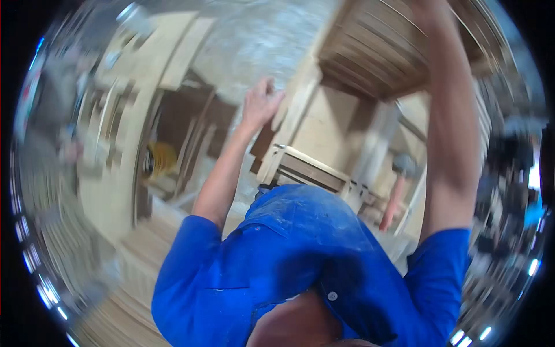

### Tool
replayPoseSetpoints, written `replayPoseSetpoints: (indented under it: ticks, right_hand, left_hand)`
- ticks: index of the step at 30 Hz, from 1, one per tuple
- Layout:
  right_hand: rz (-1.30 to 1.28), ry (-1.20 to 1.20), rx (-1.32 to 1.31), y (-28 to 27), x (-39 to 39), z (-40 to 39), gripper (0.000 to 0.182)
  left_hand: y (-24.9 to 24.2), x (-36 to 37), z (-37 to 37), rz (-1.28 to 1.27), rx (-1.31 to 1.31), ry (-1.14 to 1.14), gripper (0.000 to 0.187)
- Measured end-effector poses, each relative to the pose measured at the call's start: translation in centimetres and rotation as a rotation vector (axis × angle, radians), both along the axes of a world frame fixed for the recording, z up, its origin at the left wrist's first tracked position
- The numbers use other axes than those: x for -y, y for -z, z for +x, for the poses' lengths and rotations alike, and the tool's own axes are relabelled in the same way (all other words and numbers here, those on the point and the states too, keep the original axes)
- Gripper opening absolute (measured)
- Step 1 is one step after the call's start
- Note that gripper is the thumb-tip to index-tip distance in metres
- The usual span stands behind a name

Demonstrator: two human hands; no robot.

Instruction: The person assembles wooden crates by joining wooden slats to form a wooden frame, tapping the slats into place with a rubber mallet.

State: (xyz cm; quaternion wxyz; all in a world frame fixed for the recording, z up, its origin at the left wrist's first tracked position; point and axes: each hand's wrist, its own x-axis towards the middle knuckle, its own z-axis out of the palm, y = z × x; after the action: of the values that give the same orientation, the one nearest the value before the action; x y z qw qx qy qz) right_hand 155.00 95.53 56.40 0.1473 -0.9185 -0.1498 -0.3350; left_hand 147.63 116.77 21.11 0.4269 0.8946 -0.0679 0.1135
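Observation:
The picture is blurred by motion. My left hand (261,104) reaches forward and its fingers curl around the edge of a pale wooden frame post (298,110). My right arm stretches up to the top edge of the view. There my right hand (430,10) is mostly cut off against a brown slatted wooden piece (376,52), which the frame carries. Whether that hand grips the slats is hidden. My blue shirt (300,260) fills the lower middle.
A hammer with a reddish handle (394,199) leans at the right, below the frame. Pale boards and panels (115,173) stand stacked at the left, with a yellow object (162,159) among them. A low wooden rack (306,170) sits just ahead of me.

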Motion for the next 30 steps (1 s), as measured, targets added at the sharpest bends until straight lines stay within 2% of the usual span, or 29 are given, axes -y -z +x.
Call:
replayPoseSetpoints:
  ticks: [2,4,5,6,7,8,9,10,12,14,15,16,17,19,20,22,23,26,28,30]
  right_hand:
    - [0.215,-0.173,0.270,2.4,1.1,-4.9,0.032]
    - [0.392,-0.260,0.287,6.8,2.7,-10.3,0.030]
    - [0.449,-0.304,0.190,9.6,3.0,-13.3,0.030]
    - [0.450,-0.419,0.077,14.9,5.5,-14.3,0.037]
    - [0.432,-0.483,-0.192,18.3,5.4,-16.7,0.039]
    - [0.432,-0.440,-0.438,21.8,4.6,-19.5,0.036]
    - [0.511,-0.428,-0.733,25.2,4.7,-21.3,0.032]
    - [0.654,-0.492,-0.887,28.1,4.1,-23.3,0.033]
    - [0.797,-0.654,-1.058,28.1,0.7,-28.0,0.030]
    - [0.836,-0.767,-1.154,28.4,-1.5,-30.1,0.030]
    - [0.704,-0.871,-1.211,28.5,-2.5,-31.0,0.030]
    - [0.568,-0.967,-1.256,28.4,-3.4,-32.1,0.030]
    - [0.570,-1.000,-1.262,28.6,-4.1,-33.1,0.030]
    - [0.353,-1.067,-1.255,28.8,-5.6,-35.0,0.027]
    - [0.330,-1.063,-1.330,28.6,-6.0,-35.9,0.025]
    - [0.369,-1.102,-1.377,28.9,-6.5,-38.6,0.023]
    - [0.394,-1.115,-1.403,29.3,-6.9,-39.9,0.023]
    - [0.317,-1.158,-1.416,31.0,-7.5,-43.3,0.021]
    - [0.269,-1.165,-1.397,31.9,-7.8,-45.6,0.020]
    - [0.210,-1.180,-1.427,32.3,-8.9,-48.0,0.019]
  left_hand:
    - [0.9,-5.9,-6.2,0.009,-0.094,-0.106,0.038]
    - [1.2,-9.7,-13.9,0.034,-0.115,-0.223,0.035]
    - [1.0,-11.0,-17.7,0.057,-0.129,-0.293,0.034]
    - [0.8,-12.0,-21.3,0.065,-0.147,-0.439,0.034]
    - [0.4,-12.6,-24.6,0.069,-0.138,-0.489,0.034]
    - [0.0,-12.8,-27.9,0.073,-0.129,-0.512,0.033]
    - [-0.6,-12.7,-30.8,0.089,-0.136,-0.581,0.033]
    - [-1.4,-12.1,-33.4,0.104,-0.078,-0.627,0.032]
    - [-2.5,-10.8,-38.2,0.182,0.061,-0.686,0.030]
    - [-4.7,-9.5,-43.3,0.306,0.072,-0.713,0.031]
    - [-5.6,-9.0,-45.9,0.405,0.077,-0.693,0.033]
    - [-6.4,-8.5,-48.5,0.445,0.098,-0.705,0.043]
    - [-7.2,-8.4,-51.0,0.466,0.094,-0.729,0.043]
    - [-9.5,-8.7,-55.9,0.667,0.173,-0.811,0.055]
    - [-9.9,-9.0,-58.4,0.690,0.179,-0.831,0.055]
    - [-11.0,-10.2,-63.6,0.715,0.164,-1.003,0.068]
    - [-12.7,-11.4,-66.2,0.771,0.192,-1.018,0.068]
    - [-19.8,-14.8,-74.0,1.071,0.313,-1.272,0.090]
    - [-28.5,-17.4,-79.0,1.273,0.486,-1.379,0.099]
    - [-37.1,-20.6,-84.5,1.484,0.722,-1.376,0.108]
